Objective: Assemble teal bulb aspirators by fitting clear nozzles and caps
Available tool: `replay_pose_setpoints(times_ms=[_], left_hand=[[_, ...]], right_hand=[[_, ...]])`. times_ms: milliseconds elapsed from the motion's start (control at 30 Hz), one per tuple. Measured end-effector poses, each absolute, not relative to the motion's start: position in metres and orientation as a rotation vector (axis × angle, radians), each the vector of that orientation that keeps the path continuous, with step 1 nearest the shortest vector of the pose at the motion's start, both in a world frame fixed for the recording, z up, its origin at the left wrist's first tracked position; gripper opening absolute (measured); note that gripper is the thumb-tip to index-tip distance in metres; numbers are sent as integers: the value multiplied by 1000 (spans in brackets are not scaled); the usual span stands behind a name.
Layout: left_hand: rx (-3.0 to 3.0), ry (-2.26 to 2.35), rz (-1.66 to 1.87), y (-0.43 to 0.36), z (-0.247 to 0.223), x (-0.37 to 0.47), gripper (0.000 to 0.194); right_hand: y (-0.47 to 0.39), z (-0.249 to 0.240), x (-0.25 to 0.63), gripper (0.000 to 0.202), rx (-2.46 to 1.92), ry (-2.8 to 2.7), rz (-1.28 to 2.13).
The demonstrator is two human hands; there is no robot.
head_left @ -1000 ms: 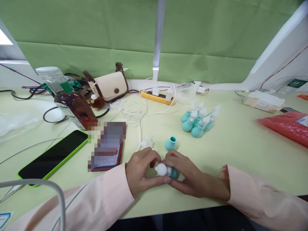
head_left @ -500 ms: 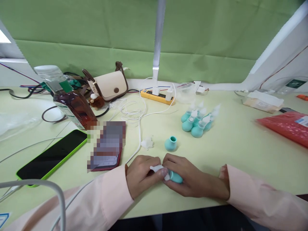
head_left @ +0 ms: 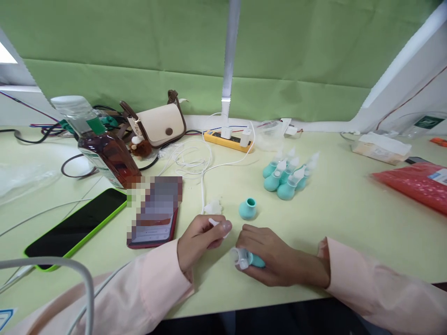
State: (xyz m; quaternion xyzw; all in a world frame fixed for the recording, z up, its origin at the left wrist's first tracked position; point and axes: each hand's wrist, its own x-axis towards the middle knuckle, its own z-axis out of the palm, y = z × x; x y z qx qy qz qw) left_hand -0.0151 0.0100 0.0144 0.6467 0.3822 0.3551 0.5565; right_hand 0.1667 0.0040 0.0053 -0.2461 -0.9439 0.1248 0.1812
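My left hand (head_left: 199, 239) is closed, with a small white nozzle tip (head_left: 213, 223) pinched between thumb and fingers. My right hand (head_left: 279, 257) wraps round a teal squeeze bulb (head_left: 257, 260) that lies on its side. A clear plastic collar (head_left: 240, 258) sits on the bulb's mouth and points left towards my other hand. Just beyond my hands, a loose teal bulb (head_left: 247, 210) stands upright with its mouth uncovered. Small translucent pieces (head_left: 213, 206) lie to its left. Farther back on the right, several teal bulbs with white tips (head_left: 286, 190) stand in a cluster.
Two phones, one green-edged (head_left: 78, 228) and one red-edged (head_left: 157, 218), lie at left near a bottle of dark liquid (head_left: 108, 156). Behind are a cream handbag (head_left: 159, 124), a yellow power strip (head_left: 226, 139) and white cables. A red package (head_left: 415, 184) lies at right.
My left hand has drawn away to the left with the white tip, which has come off the bulb's clear collar. My right hand stays almost where it was, still holding the bulb.
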Motion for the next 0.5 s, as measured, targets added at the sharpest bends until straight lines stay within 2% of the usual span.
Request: replay_pose_setpoints(times_ms=[100, 200, 300, 433, 500], left_hand=[[2148, 1058, 848, 14, 10, -19, 29], [2725, 1179, 512, 18, 1, -20, 27], [2889, 1307, 254, 20, -2, -17, 27], [2901, 1495, 265, 25, -1, -16, 19], [2889, 1537, 311, 27, -2, -17, 23]], right_hand=[[5, 7, 167, 9, -695, -2610, 375], [6, 9, 167, 8, -661, -2580, 362], [6, 9, 166, 7, -663, -2558, 344], [5, 6, 166, 7, -755, -2471, 300], [4, 4, 166, 14, -843, -2397, 321]])
